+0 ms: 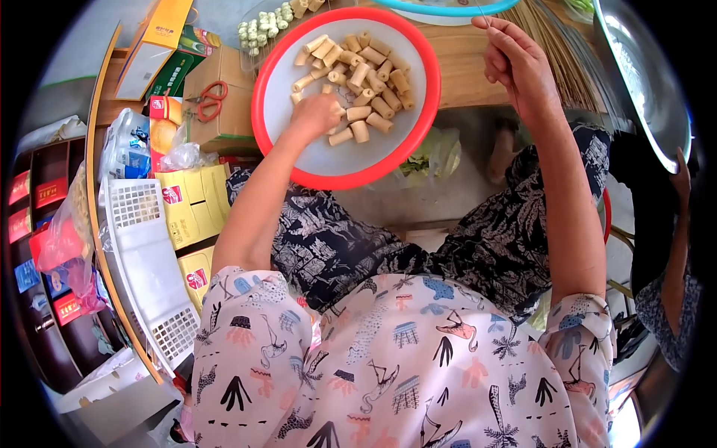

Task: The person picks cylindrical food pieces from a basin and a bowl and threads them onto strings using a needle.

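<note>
A large white basin with a red rim holds many short tan rolls. Inside it, at the left part of the pile, my left hand has its fingers curled down on a roll; the fingertips are partly hidden. My right hand is raised to the right of the basin, with thumb and forefinger pinched on a thin stick. Many thin brown sticks lie on the wooden table beyond this hand.
Red-handled scissors rest on a cardboard box at the left. Behind the basin is a tray of green-white pieces. A blue-rimmed basin stands at the top. Another person's hand touches a metal basin at the right.
</note>
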### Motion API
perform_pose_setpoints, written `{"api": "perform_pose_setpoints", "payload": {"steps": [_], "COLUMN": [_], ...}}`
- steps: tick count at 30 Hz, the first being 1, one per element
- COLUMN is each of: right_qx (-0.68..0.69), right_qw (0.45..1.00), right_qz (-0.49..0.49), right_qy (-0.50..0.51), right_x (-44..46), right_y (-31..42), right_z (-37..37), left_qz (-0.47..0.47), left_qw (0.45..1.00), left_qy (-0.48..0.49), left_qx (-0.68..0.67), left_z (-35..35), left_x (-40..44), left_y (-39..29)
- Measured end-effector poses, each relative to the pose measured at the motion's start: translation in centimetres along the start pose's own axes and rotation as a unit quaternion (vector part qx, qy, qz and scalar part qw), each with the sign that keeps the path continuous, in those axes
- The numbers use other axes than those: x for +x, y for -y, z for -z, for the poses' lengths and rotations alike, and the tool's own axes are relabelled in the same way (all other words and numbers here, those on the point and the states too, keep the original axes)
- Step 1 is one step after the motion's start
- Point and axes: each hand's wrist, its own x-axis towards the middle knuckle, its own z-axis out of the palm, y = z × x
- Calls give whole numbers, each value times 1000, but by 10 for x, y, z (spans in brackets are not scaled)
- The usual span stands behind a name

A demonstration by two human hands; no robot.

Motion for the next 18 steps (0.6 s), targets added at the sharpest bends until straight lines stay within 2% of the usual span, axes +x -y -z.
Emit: {"api": "perform_pose_setpoints", "payload": {"steps": [1,3,4,6,7,9,12,13,15,16,17,18], "right_qx": [1,-2,0,4,5,8,10,9,-9,-11,-10,-8], "right_qw": [1000,1000,1000,1000,1000,1000,1000,1000,1000,1000,1000,1000], "right_qz": [-1,2,1,-2,-1,-3,-1,1,23,23,22,19], "right_qy": [0,6,9,22,24,25,22,21,14,2,-6,-13], "right_x": [-1,-1,-1,2,3,5,1,0,2,2,1,0], "right_y": [1,2,1,0,-1,-4,-1,-2,-3,-3,-1,1], "right_z": [0,-2,-2,0,0,1,-3,-2,2,3,3,3], "left_qz": [0,31,35,41,42,-56,-24,-25,30,17,86,145], "left_qw": [1000,989,989,985,985,997,996,996,999,999,959,843], "left_qy": [1,-49,-49,42,40,-46,-3,-5,-36,-47,-52,-43], "left_qx": [1,-138,-137,-160,-160,35,87,87,3,6,-265,-517], "left_z": [4,12,11,9,1,-24,-24,-24,-14,-13,-19,-19], "left_x": [-1,-7,-11,-19,-23,-30,-27,-27,-24,-16,-7,2], "left_y": [4,17,20,24,27,31,16,15,13,22,38,44]}}
